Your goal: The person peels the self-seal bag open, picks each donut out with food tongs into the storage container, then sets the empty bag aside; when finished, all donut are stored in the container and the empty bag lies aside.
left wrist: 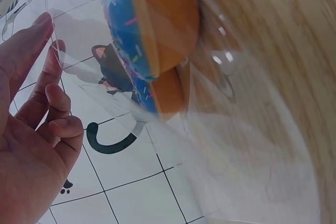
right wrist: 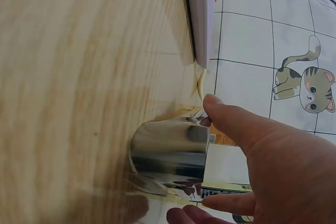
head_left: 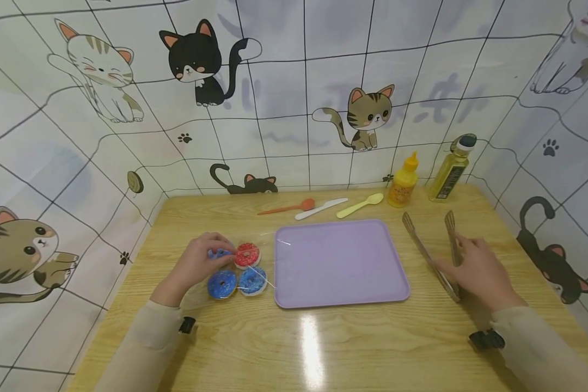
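My left hand (head_left: 199, 265) pinches the edge of a clear plastic bag (left wrist: 262, 166) on the left side of the table. Inside it are several sprinkled donuts: a red one (head_left: 247, 256), a blue one (head_left: 222, 285), a lighter blue one (head_left: 252, 281) and another blue one partly behind my fingers. On the right, my right hand (head_left: 480, 272) holds metal tongs (head_left: 421, 249), thumb on one arm and fingers on the other. The tongs lie spread, tips toward the wall; their bent end (right wrist: 168, 150) shows in the right wrist view. Between the hands lies a lilac tray (head_left: 340, 264).
Behind the tray lie an orange spoon (head_left: 286, 207), a white knife (head_left: 320, 209) and a yellow spoon (head_left: 360, 206). A yellow squeeze bottle (head_left: 403, 182) and an oil bottle (head_left: 452, 171) stand at the back right. Cat-print walls (head_left: 284, 136) border the wooden table (head_left: 255, 343).
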`<act>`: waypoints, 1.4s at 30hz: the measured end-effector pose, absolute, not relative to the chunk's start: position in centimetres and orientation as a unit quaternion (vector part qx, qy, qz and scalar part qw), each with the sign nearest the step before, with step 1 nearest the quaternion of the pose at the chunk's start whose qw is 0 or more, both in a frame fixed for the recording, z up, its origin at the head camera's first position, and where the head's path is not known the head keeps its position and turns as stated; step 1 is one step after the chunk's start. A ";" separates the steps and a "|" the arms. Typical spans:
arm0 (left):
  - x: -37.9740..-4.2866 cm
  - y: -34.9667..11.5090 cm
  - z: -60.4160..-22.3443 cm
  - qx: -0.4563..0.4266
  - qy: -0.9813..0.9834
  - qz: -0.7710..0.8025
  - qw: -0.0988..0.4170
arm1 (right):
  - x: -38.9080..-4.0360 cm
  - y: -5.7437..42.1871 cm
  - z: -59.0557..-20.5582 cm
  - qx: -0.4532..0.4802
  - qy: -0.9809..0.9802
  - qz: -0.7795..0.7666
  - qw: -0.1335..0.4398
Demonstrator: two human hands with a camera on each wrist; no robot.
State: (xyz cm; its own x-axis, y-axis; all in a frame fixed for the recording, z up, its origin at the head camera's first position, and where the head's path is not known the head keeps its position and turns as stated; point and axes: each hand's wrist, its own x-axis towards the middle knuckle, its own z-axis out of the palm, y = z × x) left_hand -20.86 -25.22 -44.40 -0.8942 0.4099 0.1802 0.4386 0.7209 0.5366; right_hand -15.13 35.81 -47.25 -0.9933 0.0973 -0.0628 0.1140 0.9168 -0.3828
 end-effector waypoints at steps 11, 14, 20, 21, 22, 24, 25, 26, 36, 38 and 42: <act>-20.9 -25.3 -44.5 -0.227 -0.926 -0.301 0.021 | -14.8 36.5 -48.1 0.043 0.977 -0.200 0.053; -20.8 -25.3 -44.5 -0.227 -0.926 -0.302 0.021 | -14.8 36.6 -48.4 0.041 0.977 -0.205 0.045; -20.9 -25.3 -44.6 -0.225 -0.926 -0.302 0.023 | -14.7 36.8 -48.7 0.039 0.977 -0.209 0.026; -20.9 -25.4 -44.6 -0.225 -0.926 -0.302 0.023 | -14.7 36.8 -48.7 0.038 0.977 -0.210 0.022; -20.9 -25.4 -44.6 -0.226 -0.926 -0.302 0.024 | -14.6 36.8 -48.8 0.038 0.977 -0.210 0.017; -20.9 -25.4 -44.6 -0.227 -0.926 -0.301 0.024 | -14.5 36.9 -48.8 0.034 0.977 -0.211 0.008; -20.9 -25.4 -44.6 -0.228 -0.926 -0.300 0.024 | -14.5 36.9 -48.8 0.032 0.977 -0.213 0.004; -20.9 -25.4 -44.6 -0.228 -0.926 -0.300 0.025 | -14.4 36.9 -48.8 0.029 0.976 -0.215 -0.003; -20.9 -25.4 -44.7 -0.229 -0.926 -0.298 0.025 | -14.3 36.7 -48.9 -0.008 0.969 -0.243 -0.054; -20.9 -25.4 -44.7 -0.230 -0.926 -0.297 0.028 | -14.4 36.4 -48.8 -0.021 0.966 -0.248 -0.064; -20.9 -25.4 -44.6 -0.235 -0.926 -0.294 0.032 | -14.3 35.2 -48.4 -0.052 0.961 -0.257 -0.084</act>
State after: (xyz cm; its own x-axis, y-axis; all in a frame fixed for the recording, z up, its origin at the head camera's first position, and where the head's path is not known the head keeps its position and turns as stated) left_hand -20.94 -25.42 -44.62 -0.8873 0.4165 0.1982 0.4545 0.7165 0.5292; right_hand -14.28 35.21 -48.44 -0.9807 -0.0563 0.1871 -0.1422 0.8624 -0.4858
